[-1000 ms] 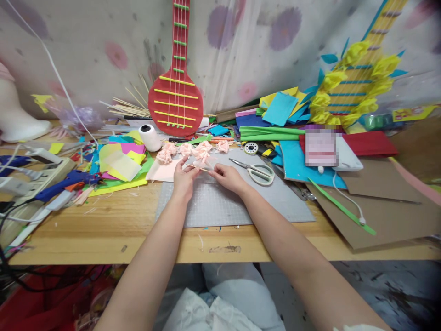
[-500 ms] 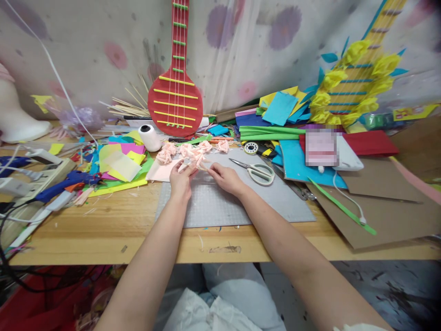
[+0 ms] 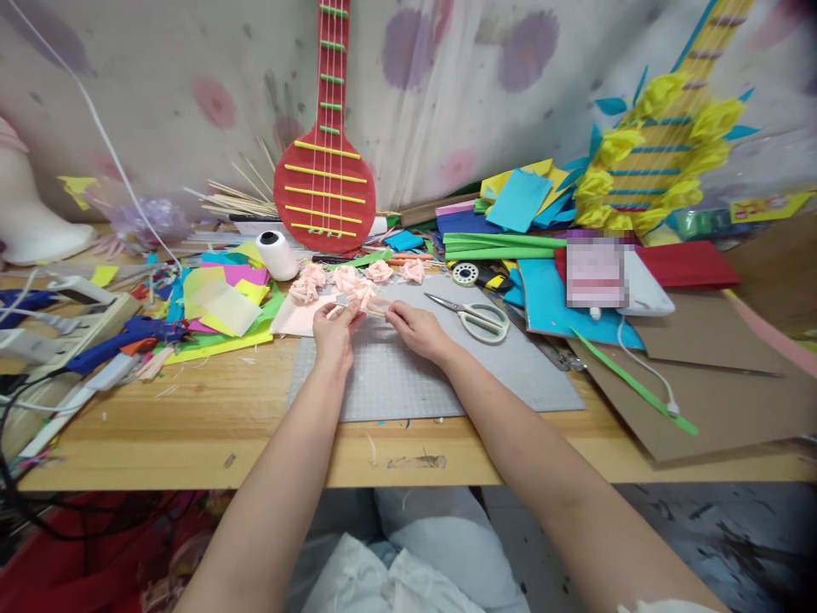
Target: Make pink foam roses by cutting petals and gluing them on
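My left hand (image 3: 334,330) is closed in a pinch at the left side of a pale pink paper flower (image 3: 362,295). Thumb and fingertips of my right hand (image 3: 414,328) close on the flower's thin tail end, to the right. Both hands hover over the grey cutting mat (image 3: 440,383). Behind them lie several more pink paper flowers (image 3: 413,271) in a loose row. A pale pink paper sheet (image 3: 292,317) lies beside my left hand. To the right of my right hand rest scissors (image 3: 482,322) with light handles, blades pointing left.
A white thread spool (image 3: 277,255) and a red paper lute (image 3: 325,191) stand behind. Coloured paper scraps (image 3: 223,302) and a blue glue gun (image 3: 128,340) lie left. At right are brown cardboard (image 3: 702,400), a white cable (image 3: 648,366) and a yellow flowered paper instrument (image 3: 657,162).
The pink flower has turned and dropped slightly between my hands, and its tail end now stretches towards my right fingers. My hands have shifted only a little.
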Tool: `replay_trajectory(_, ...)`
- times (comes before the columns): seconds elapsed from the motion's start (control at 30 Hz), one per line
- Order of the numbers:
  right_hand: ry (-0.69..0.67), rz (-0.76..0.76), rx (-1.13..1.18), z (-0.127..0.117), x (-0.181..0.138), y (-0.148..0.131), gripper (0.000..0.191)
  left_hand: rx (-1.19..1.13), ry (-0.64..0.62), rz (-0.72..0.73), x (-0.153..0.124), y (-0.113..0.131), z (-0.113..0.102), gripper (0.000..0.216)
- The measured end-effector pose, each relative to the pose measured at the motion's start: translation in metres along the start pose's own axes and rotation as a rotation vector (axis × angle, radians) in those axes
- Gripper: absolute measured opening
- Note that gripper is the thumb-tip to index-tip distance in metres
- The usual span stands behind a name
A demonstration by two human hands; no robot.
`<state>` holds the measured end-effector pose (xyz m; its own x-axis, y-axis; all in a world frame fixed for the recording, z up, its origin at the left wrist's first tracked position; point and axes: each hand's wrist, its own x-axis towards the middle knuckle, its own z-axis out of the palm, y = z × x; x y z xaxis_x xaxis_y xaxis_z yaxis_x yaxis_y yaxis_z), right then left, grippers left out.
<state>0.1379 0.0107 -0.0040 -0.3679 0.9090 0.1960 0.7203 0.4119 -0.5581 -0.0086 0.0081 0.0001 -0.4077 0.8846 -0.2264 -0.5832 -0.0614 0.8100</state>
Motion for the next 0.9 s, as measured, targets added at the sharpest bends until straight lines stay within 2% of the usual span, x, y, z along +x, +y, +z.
replay_trajectory(0.2, 0.021, 0.012, 0.0, 0.0006, -0.0002, -0.0011, 0.027, -0.007, -0.049, 0.014, -0.0003, 0.0003, -0.0003, 0.043)
replay_trajectory(0.47, -0.005, 0.064, -0.112, -0.0047, 0.0001, -0.0027, 0.027, -0.025, -0.146, -0.072, -0.0027, 0.0038, -0.0012, 0.042)
replay_trajectory(0.73, -0.046, 0.075, -0.182, -0.0054, 0.0006, -0.0027, 0.033, -0.007, -0.082, -0.039, -0.0004, -0.0008, -0.0014, 0.047)
replay_trajectory(0.9, -0.019, 0.063, -0.166, -0.0035, 0.0, -0.0033, 0.034, -0.007, -0.005, -0.03, -0.0017, 0.0002, 0.0009, 0.048)
